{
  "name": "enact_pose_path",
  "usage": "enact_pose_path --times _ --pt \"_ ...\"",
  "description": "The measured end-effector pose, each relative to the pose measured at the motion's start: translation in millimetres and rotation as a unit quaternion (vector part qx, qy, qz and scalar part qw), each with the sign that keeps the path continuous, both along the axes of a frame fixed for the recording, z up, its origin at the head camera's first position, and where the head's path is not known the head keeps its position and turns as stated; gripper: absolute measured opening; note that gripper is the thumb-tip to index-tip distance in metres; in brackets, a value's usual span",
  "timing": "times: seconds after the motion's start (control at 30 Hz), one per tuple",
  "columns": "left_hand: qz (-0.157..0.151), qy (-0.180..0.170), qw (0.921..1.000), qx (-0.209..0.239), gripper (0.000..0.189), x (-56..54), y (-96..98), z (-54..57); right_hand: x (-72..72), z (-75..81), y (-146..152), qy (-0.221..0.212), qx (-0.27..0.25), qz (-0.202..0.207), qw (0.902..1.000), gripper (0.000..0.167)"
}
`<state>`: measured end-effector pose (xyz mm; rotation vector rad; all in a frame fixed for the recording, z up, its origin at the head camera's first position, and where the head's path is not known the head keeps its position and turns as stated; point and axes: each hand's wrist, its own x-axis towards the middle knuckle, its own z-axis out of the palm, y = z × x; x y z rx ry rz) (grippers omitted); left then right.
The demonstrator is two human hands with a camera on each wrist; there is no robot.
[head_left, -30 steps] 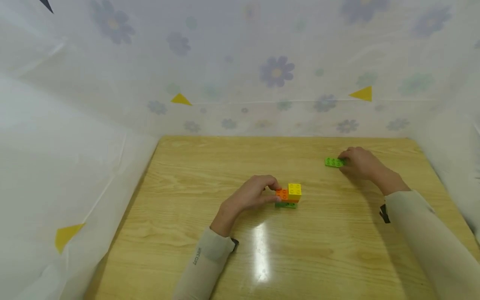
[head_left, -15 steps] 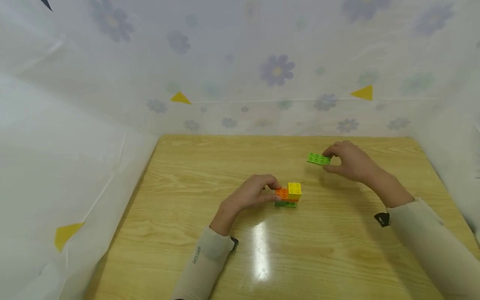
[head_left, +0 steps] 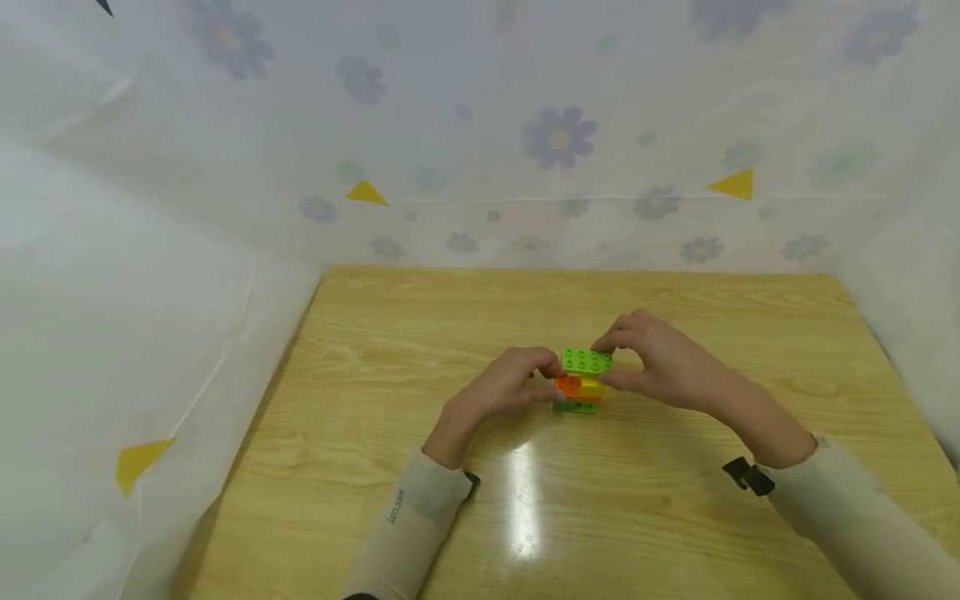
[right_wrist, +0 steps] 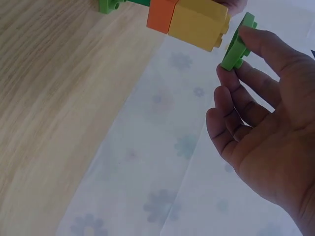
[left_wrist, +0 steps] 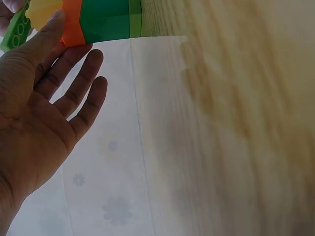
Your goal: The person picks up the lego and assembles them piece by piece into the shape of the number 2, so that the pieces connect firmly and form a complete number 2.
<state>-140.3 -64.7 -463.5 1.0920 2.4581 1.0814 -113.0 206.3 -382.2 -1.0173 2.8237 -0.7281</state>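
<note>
A small upright stack of toy building bricks stands on the wooden table: a light green base piece [left_wrist: 135, 18], a dark green brick [left_wrist: 105, 20], an orange brick [head_left: 567, 386] and a yellow brick [right_wrist: 198, 22] on top. My left hand [head_left: 504, 385] pinches the stack at the orange brick, thumb on the near side. With thumb and fingertips my right hand [head_left: 671, 368] holds a flat light green studded plate [head_left: 583, 361] by its right end. In the right wrist view the plate is tilted, with a narrow gap between it and the yellow brick's studs.
The wooden table [head_left: 420, 325] is ringed by white flower-printed sheeting [head_left: 465, 150] at the back and sides. Yellow triangles [head_left: 731, 185] mark the sheeting. A bright light reflection lies on the tabletop in front of the stack.
My right hand has lifted the flat green plate from the back right of the table and carried it left and nearer, over the stack. My left hand has kept its hold.
</note>
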Motion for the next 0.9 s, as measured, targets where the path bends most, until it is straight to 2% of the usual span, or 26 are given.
enact_pose_path --times 0.4,0.47,0.7,0.9 --pt "-0.007 0.012 0.9999 0.008 0.019 -2.6 0.9 0.4 7.1 -5.9 -5.7 0.012 0.000 0.000 0.9999 0.034" --pt "-0.009 0.006 0.9999 0.011 0.020 -3.3 1.6 -0.6 7.3 -7.7 -5.1 0.011 0.000 -0.001 0.9999 0.034" --pt "-0.010 -0.049 0.9981 0.035 0.019 -3.5 2.4 -2.9 8.3 -11.8 -8.0 0.033 0.008 0.000 0.9994 0.033" --pt "-0.012 -0.042 0.9982 0.042 0.018 -3.9 2.3 -1.1 11.3 -7.7 -12.9 0.049 0.019 0.001 0.9986 0.032"
